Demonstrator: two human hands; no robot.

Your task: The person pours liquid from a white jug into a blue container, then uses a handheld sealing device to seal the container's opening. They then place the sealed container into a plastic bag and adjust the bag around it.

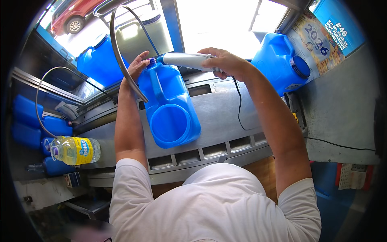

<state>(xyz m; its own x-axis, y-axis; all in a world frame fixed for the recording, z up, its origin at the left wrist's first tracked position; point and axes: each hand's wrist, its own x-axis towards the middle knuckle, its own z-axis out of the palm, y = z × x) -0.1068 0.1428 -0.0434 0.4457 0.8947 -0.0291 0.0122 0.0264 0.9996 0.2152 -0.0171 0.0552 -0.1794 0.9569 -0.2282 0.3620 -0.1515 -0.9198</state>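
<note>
Head view: left hand (pixel 138 64) steadies the blue jug (pixel 169 107); right hand (pixel 223 62) grips a white wand (pixel 185 60).

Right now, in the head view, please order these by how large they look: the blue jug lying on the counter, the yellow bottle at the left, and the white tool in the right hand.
1. Blue jug, clearly largest.
2. White tool and yellow bottle look about alike; the right hand covers part of the tool, so I leave them unranked.
</note>
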